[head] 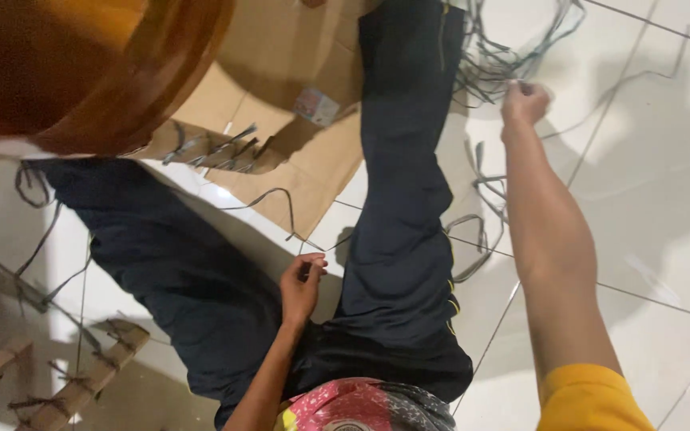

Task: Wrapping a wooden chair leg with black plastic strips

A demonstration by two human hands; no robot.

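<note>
We see our left hand (302, 283) pinching a thin grey strip (277, 195), our right hand (525, 101) clenched on tangled strips (489, 64) farther off.

I see dark navy trousers (401, 199), grey wire strands (489, 72), brown cardboard (313, 160), white floor tiles (648, 199), a yellow sleeve (588, 395).

Bare white tile floor (664, 207) lies open to the right of the right hand (525, 100); a tangle of grey strips (493, 56) crowds the space just beyond that hand. The left hand (301, 283) sits hemmed between the two dark trouser legs (401, 183), with loose strips and flattened cardboard (305, 160) ahead. An orange bucket (97, 64) blocks the upper left; wooden slats (81, 383) obstruct the lower left.
</note>
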